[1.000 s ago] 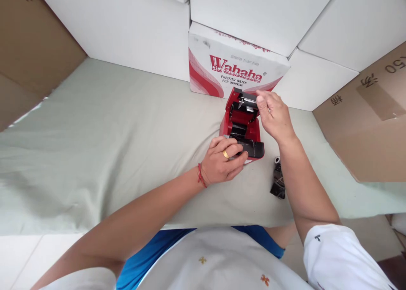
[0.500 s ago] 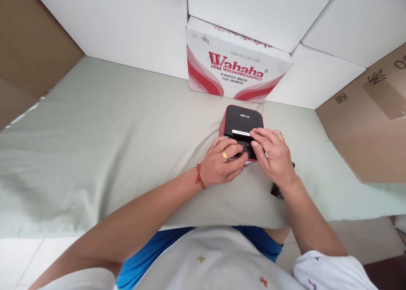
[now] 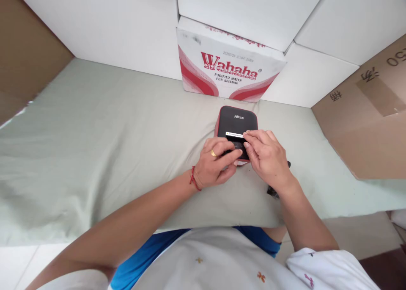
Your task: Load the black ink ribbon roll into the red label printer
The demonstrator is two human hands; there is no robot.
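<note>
A small red and black label printer [image 3: 236, 122] stands on the pale green cloth [image 3: 111, 146], its black lid down and a white strip showing at its front slot. My left hand [image 3: 215, 163], with a gold ring and a red wrist string, grips the printer's near left corner with curled fingers. My right hand [image 3: 264, 156] rests on the printer's near right front, fingertips pressed on the lid by the white strip. A small black roll [image 3: 274, 191] lies on the cloth, mostly hidden under my right wrist.
A red and white Wahaha water carton [image 3: 228, 67] stands just behind the printer. White boxes [image 3: 104, 23] line the back. Brown cardboard boxes flank the cloth, one at the right [image 3: 368, 116] and one at the left [image 3: 25, 57]. The table's near edge runs before my torso.
The printer's lid was open a second ago with my right hand at its top; the lid is now down and my right hand has come to the front edge. My left hand stayed.
</note>
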